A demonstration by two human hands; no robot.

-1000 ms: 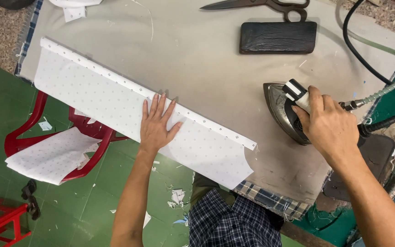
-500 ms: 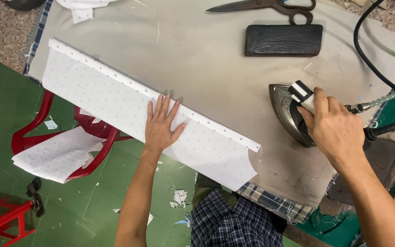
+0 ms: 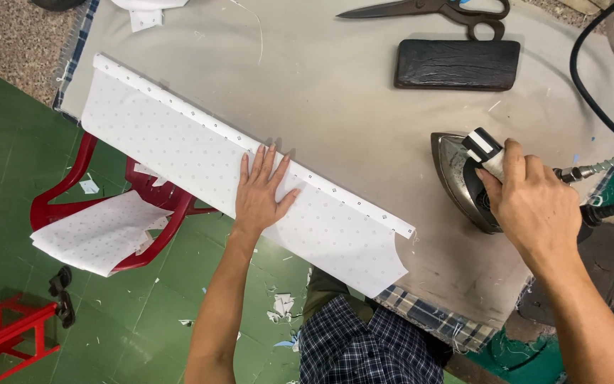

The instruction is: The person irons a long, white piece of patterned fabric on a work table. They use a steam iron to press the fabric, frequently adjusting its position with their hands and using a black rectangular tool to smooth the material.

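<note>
A long strip of white dotted fabric [image 3: 179, 156] with a folded edge lies slanted across the near side of the padded grey ironing table [image 3: 335, 92], partly hanging over its edge. My left hand [image 3: 263, 188] rests flat on the strip near its middle, fingers spread. My right hand [image 3: 534, 206] grips the handle of a steam iron [image 3: 463, 178] that stands on the table to the right of the strip, apart from it.
Large scissors [image 3: 428, 8] and a dark rectangular block [image 3: 456, 64] lie at the table's far side. A black cable [image 3: 591, 85] and hose run from the iron. A red plastic chair [image 3: 115, 213] holding more dotted fabric [image 3: 94, 231] stands left below, on green floor.
The view has shifted slightly. My left hand stays flat on the strip and my right hand stays on the iron, which has barely moved.
</note>
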